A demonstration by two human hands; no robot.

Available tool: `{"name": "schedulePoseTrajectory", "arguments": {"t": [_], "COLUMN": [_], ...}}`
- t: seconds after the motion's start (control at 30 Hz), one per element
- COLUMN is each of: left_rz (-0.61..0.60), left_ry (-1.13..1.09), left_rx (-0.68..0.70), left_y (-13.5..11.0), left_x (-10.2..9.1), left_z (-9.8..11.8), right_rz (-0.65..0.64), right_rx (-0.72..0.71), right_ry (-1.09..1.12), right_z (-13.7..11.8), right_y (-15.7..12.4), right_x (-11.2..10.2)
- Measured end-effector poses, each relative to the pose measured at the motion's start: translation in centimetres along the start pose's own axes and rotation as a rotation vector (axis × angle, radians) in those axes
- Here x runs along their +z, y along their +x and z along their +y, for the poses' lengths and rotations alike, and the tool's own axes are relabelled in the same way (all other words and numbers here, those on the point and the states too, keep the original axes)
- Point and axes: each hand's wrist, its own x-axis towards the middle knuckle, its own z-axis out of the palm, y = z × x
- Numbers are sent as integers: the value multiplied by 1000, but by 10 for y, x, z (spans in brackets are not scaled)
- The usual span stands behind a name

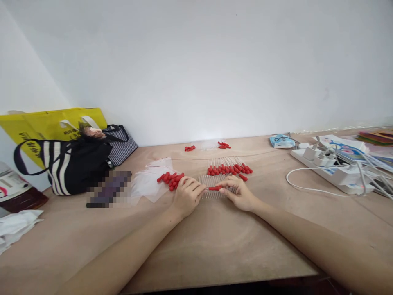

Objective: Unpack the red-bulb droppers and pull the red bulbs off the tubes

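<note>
Between my two hands, a red rubber bulb (215,188) lies level over a row of clear glass tubes (211,196). My right hand (241,196) is closed on the bulb's right end. My left hand (188,196) pinches at its left end, on what looks like a thin clear tube; the fingers hide most of it. Beyond the hands is a row of droppers (227,168), red bulbs toward me and pale stems pointing to the wall. A loose heap of red bulbs (168,178) sits just left of my left hand, partly on clear plastic bags (150,180).
Small red bulb groups (189,148) and more tubes (209,145) lie near the wall. Left are a black bag (82,168), a yellow bag (46,123), a blurred dark object (109,190) and tissues (18,227). Right are a power strip (331,172), cables and a blue mask (282,141).
</note>
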Motion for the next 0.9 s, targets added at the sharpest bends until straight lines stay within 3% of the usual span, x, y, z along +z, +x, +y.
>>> {"name": "schedulePoseTrajectory", "arguments": {"t": [0.37, 0.9], "left_rz": [-4, 36], "left_ry": [128, 140], "left_rx": [133, 224], "left_y": [1, 4], "left_x": [-3, -8], "left_z": [4, 10], "right_rz": [152, 157], "right_rx": [-313, -389], "right_ry": [-477, -466], "right_z": [-6, -12], "right_y": [-2, -9], "right_x": [12, 7]}}
